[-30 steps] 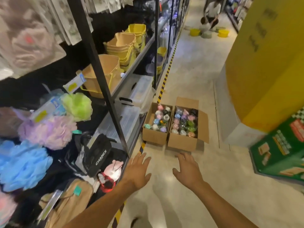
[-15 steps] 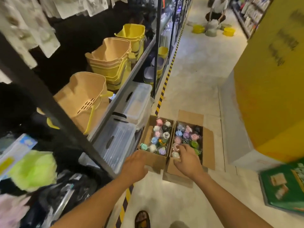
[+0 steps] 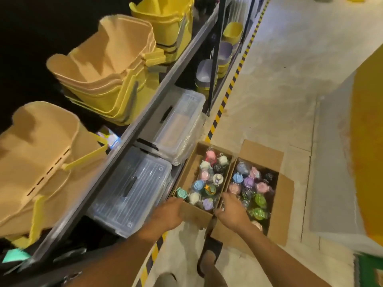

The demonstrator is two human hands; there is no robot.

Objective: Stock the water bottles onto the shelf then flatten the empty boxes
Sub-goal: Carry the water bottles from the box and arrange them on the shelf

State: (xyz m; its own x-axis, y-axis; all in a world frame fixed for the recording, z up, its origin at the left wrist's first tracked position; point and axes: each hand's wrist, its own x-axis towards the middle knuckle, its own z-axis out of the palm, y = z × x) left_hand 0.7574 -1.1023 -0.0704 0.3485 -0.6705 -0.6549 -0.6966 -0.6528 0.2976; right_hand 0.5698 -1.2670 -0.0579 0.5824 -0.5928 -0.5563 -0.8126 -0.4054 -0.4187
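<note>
As the view drops closer along the shelf [image 3: 145, 112] than half a second ago, the left hand [image 3: 167, 214] stays clamped on the near left corner of the left box [image 3: 196, 213], fingers wrapped over its rim. Water bottles [image 3: 198, 185] stand packed inside, caps up. The right hand [image 3: 232, 210] has left the bottles and grasps that box's near right corner, thumb on the front wall, just beside the right box [image 3: 287, 195] on the floor [image 3: 269, 100].
</note>
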